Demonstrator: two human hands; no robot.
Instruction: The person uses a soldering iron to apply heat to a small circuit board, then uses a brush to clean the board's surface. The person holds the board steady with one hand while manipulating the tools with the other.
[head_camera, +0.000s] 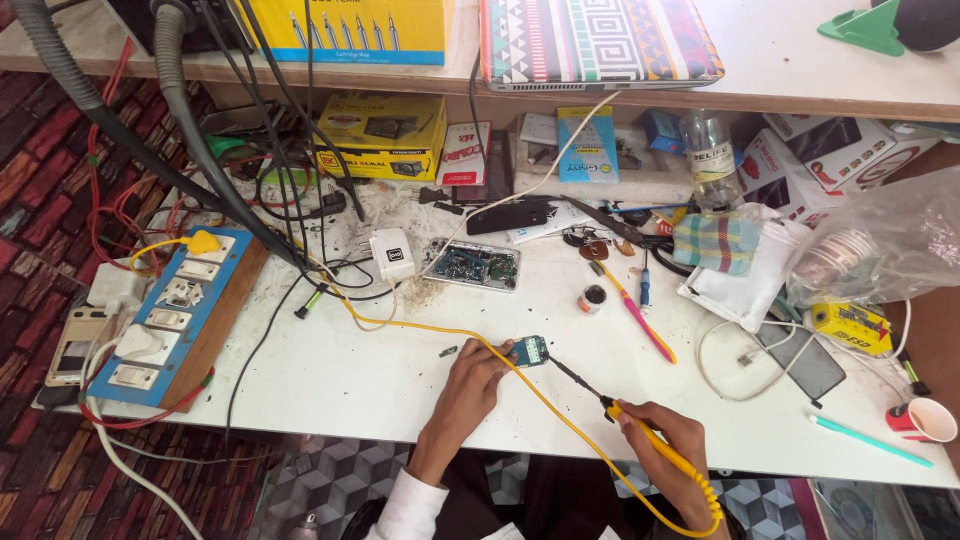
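My left hand rests on the white table and pinches a small green circuit board by its left edge. My right hand grips the yellow handle of a soldering iron. Its dark tip points up and left, reaching the right side of the small board. The iron's yellow cord loops over the table past my left hand and curls under my right wrist.
An opened phone with its board bared lies behind, next to a white charger. A blue switchboard sits at left among cables. Small round tin, pink tool, dark phone, clear plastic bag and red paper cup lie to the right.
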